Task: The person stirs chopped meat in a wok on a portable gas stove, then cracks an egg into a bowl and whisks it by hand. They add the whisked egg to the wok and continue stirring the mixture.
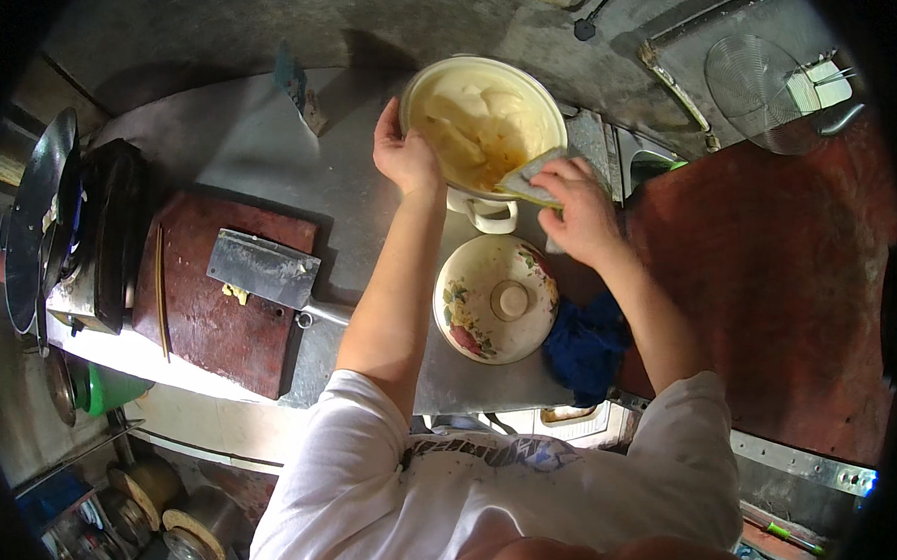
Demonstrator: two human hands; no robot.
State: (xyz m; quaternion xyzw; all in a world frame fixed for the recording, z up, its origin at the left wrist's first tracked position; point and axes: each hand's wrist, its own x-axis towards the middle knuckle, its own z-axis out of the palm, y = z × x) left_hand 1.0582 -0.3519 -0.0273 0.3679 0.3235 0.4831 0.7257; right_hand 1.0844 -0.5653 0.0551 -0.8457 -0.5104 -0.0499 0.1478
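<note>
A cream enamel pot (467,101) stands tilted on the metal counter, with brownish-orange stains and what looks like some liquid inside. My left hand (409,149) grips its left rim. A grey and yellow-green scouring cloth (532,177) is pinched in my right hand (576,203), against the inner wall at the pot's lower right. The pot's white handle (494,220) points towards me. Just below it, the flower-patterned enamel lid (491,331) lies with its round knob up.
A cleaver (261,266) and chopsticks (163,290) lie on a red-brown cutting board (213,330). Left of it, a wok (34,224) stands at a stove (108,243). A blue cloth (584,346) lies beside the lid. A wire strainer (753,91) is at upper right, above a red-brown surface (763,294).
</note>
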